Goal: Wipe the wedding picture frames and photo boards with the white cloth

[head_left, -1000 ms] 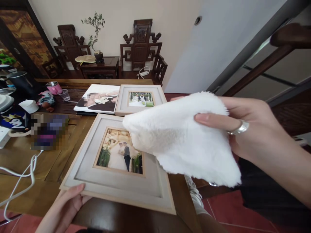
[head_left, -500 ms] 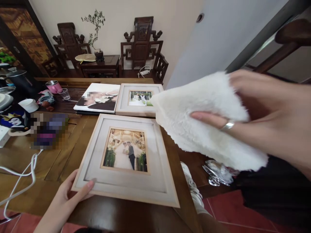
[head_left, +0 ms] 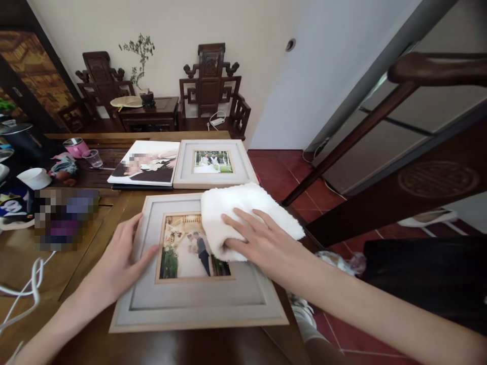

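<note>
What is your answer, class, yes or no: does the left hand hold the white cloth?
No: the white cloth lies under the right hand, while the left hand touches the nearer picture frame.

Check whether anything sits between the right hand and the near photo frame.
Yes: the white cloth, under the right hand, over the upper right part of the near photo frame. Nothing else visible between.

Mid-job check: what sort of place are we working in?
Probably a living or tea room in a home: carved wooden chairs, a potted tree on a side table, and framed photos of couples on the nearer table.
</note>
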Action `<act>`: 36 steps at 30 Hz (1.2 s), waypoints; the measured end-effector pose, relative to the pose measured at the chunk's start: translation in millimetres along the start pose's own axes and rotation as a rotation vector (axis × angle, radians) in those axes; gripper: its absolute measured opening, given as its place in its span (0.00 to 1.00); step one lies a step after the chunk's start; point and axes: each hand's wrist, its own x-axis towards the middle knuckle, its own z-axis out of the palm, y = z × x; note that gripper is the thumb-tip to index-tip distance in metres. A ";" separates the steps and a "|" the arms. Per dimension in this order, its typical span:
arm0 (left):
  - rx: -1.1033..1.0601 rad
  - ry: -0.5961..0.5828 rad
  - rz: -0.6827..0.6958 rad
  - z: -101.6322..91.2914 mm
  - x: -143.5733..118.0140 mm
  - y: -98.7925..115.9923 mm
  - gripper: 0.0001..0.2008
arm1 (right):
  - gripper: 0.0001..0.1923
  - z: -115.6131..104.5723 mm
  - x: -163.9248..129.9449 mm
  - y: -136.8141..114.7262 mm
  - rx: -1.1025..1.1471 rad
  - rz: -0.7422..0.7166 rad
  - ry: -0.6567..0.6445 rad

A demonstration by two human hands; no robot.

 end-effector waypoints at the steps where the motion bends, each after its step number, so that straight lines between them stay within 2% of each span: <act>1: 0.029 -0.001 0.054 4.9 8.2 1.5 0.37 | 0.20 -1.7 -0.3 3.9 0.014 -0.005 0.011; 4: 0.072 -0.021 0.077 16.9 25.4 -0.3 0.32 | 0.26 -8.5 -1.2 20.8 0.096 0.013 0.097; 8: 0.104 0.015 0.126 26.5 26.4 -9.3 0.23 | 0.20 -17.3 -11.9 49.6 0.126 0.177 0.267; 11: 0.121 0.044 0.223 29.5 20.4 -11.8 0.21 | 0.19 -20.9 -22.4 65.7 0.081 0.301 0.291; 14: 0.121 0.069 0.297 29.2 21.3 -10.2 0.17 | 0.19 -21.0 -23.8 71.3 0.046 0.310 0.296; 18: 0.093 0.059 0.382 27.2 36.7 -8.8 0.17 | 0.22 -10.4 -8.6 62.6 -0.014 0.189 0.211; 24: 0.115 0.026 0.447 29.0 59.7 -14.5 0.18 | 0.39 9.6 10.7 23.2 0.032 0.089 -0.016; 28: 0.121 0.037 0.440 31.1 61.3 -19.8 0.18 | 0.39 4.3 9.4 0.3 0.052 0.096 0.002; 31: 0.114 0.046 0.438 28.6 54.3 -17.2 0.18 | 0.37 2.5 8.7 -4.8 0.037 0.099 0.022; 36: 0.170 -0.121 0.520 23.9 38.7 -10.2 0.20 | 0.36 11.4 13.6 -6.6 -0.006 0.135 -0.015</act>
